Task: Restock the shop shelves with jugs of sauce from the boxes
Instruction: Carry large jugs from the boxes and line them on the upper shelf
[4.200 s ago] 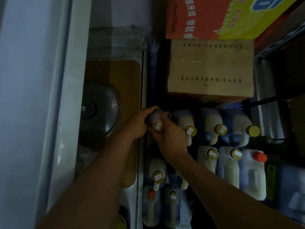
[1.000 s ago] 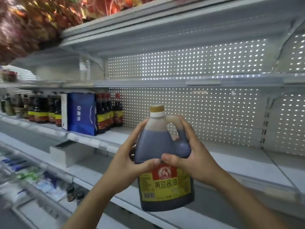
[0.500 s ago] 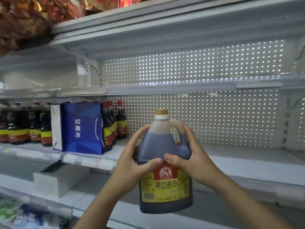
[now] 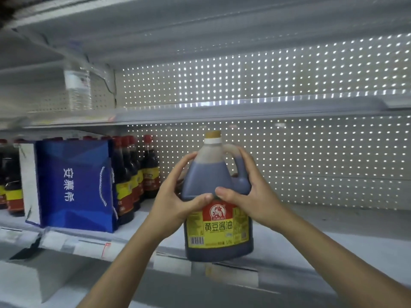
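A: Both hands, left hand (image 4: 175, 202) and right hand (image 4: 251, 196), clasped the jug (image 4: 218, 203), fingers curled round it, above the shelf (image 4: 333, 221) front edge.

B: It looked heavy; set short, it might have tipped off.

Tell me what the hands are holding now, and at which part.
Both hands, left and right, grip one jug of sauce at its shoulders, thumbs meeting in front above the label.

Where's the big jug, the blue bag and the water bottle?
jug of sauce (image 4: 219, 227), head view, on its yellow label.
blue bag (image 4: 73, 185), head view, on its front face.
water bottle (image 4: 77, 87), head view, on its clear body.
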Demonstrator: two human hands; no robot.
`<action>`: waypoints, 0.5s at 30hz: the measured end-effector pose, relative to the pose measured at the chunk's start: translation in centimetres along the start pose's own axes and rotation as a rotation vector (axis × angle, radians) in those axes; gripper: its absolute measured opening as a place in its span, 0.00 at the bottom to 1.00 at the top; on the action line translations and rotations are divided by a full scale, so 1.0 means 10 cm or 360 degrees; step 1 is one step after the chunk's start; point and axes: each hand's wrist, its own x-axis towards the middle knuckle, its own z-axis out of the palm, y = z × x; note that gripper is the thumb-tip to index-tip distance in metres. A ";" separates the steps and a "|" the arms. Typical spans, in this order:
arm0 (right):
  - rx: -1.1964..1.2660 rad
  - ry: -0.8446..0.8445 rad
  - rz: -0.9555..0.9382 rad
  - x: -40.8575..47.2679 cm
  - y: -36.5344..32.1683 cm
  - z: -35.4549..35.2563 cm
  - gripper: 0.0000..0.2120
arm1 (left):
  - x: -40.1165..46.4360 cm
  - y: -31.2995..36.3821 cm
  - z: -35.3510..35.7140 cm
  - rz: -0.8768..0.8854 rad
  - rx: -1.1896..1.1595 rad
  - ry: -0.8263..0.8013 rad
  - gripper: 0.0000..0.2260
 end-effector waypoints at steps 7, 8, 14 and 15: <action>-0.0041 0.0063 0.0015 0.30 0.45 0.23 0.48 | 0.30 -0.56 -0.26 0.0022 -0.0018 -0.0096 0.38; -0.0040 0.0086 0.0007 0.33 0.51 0.27 0.48 | 0.34 -0.63 -0.30 0.0027 -0.0021 -0.0121 0.37; -0.0199 0.0261 0.0011 0.46 0.66 0.48 0.44 | 0.58 -0.96 -0.55 0.0057 -0.0114 -0.0247 0.35; -0.0248 0.0288 0.0008 0.49 0.67 0.51 0.44 | 0.61 -1.00 -0.58 0.0054 -0.0136 -0.0269 0.35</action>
